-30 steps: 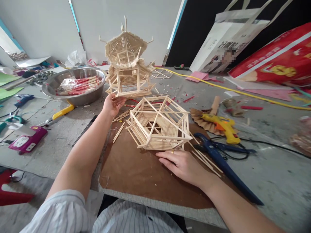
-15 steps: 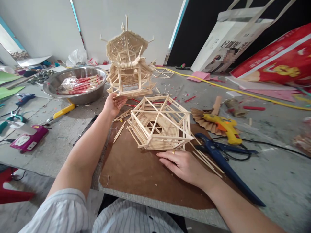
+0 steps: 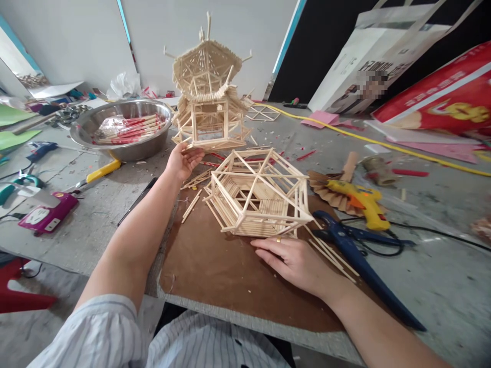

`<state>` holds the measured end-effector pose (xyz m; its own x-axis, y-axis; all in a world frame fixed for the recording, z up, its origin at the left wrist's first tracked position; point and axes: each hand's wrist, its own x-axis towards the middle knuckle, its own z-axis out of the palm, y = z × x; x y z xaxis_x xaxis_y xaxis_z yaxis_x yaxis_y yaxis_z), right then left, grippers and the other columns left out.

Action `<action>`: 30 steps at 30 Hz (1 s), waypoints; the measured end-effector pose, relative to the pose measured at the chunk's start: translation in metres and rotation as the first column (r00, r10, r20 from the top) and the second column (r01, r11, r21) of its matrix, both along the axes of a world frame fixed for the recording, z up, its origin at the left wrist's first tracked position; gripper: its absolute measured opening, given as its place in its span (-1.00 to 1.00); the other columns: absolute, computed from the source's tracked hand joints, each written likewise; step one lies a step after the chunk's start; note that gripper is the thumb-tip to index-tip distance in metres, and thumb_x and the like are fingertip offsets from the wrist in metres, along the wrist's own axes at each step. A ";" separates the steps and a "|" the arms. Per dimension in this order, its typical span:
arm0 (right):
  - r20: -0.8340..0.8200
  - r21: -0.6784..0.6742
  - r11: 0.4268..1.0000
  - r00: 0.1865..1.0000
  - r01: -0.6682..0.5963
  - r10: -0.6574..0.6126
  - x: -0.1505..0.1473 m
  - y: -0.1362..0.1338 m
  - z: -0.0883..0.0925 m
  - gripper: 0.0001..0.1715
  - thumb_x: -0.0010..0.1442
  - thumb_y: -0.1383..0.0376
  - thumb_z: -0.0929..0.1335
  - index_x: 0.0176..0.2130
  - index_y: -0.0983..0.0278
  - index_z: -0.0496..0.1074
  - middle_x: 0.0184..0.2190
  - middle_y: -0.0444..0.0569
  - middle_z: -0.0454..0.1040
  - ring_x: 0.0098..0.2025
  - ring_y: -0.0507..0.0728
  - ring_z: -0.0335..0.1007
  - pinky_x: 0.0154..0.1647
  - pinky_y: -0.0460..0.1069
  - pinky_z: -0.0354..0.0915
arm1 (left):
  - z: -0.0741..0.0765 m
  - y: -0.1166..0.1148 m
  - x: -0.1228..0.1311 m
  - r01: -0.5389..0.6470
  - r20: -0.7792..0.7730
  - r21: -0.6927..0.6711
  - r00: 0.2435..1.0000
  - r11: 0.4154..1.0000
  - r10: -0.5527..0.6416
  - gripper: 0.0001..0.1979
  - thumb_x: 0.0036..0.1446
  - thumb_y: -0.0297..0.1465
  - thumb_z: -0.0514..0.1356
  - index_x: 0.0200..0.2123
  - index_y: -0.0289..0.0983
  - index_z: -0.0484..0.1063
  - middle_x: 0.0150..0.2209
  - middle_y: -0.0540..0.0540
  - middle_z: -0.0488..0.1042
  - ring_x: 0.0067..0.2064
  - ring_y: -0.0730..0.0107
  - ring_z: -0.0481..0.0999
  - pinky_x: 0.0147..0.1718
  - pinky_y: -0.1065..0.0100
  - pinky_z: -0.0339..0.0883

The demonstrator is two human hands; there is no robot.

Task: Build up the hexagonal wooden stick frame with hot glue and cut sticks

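Note:
My left hand point(image 3: 185, 160) grips the lower left corner of a stick pavilion model point(image 3: 209, 105), a tiered roofed structure of thin wooden sticks. Its thumb lies at the base edge, and the fingers reach beneath. In front of it stands a hexagonal stick frame point(image 3: 261, 191), with crossing bars on top and stacked sticks around a central opening. My right hand point(image 3: 295, 260) lies on the brown board point(image 3: 207, 276) at the frame's near edge. Its fingers stretch out toward the frame's bottom; I cannot tell whether they touch it. Nothing shows in that hand.
Loose sticks point(image 3: 332, 250), blue cutters point(image 3: 360, 260) and a yellow glue gun point(image 3: 358, 199) lie at the right. A metal bowl point(image 3: 126, 151) with red-ended sticks stands back left, near a yellow-handled tool point(image 3: 103, 170) and a purple power socket point(image 3: 49, 214). A yellow cord point(image 3: 345, 133) crosses behind.
The whole view has shifted slightly, so things sit a little farther right. Both hands keep the same places beside the pavilion model and the hexagonal frame.

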<state>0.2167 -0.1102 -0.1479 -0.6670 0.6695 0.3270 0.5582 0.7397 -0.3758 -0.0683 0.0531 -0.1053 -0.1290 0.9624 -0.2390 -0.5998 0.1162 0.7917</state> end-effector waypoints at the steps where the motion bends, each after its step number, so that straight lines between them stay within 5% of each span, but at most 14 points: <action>1: 0.001 0.003 1.000 1.000 0.000 0.000 0.000 0.000 0.000 -0.75 0.20 0.29 0.22 -0.20 0.24 0.45 -0.35 -0.07 0.55 -0.34 0.04 0.47 -0.32 -0.06 0.36 | 0.000 0.000 0.000 0.000 0.003 -0.003 1.000 1.000 0.000 -0.65 0.04 -0.38 -0.04 -0.16 -0.41 0.37 -0.53 -0.14 0.50 -0.48 0.41 0.51 -0.44 0.50 0.39; 30: 0.013 0.041 0.999 1.000 -0.007 0.006 -0.002 0.001 -0.001 -0.74 0.21 0.28 0.21 -0.20 0.25 0.44 -0.35 -0.08 0.55 -0.33 0.04 0.47 -0.31 -0.06 0.34 | -0.004 0.009 -0.001 -0.061 0.030 0.032 0.998 0.998 0.060 -0.77 0.13 -0.51 -0.05 -0.22 -0.45 0.35 -0.58 -0.08 0.46 -0.50 0.46 0.51 -0.51 0.57 0.39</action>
<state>0.2151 -0.1097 -0.1488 -0.6758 0.6512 0.3452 0.5578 0.7581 -0.3379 -0.0692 0.0624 -0.1094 -0.1806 0.9605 -0.2119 -0.6277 0.0533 0.7766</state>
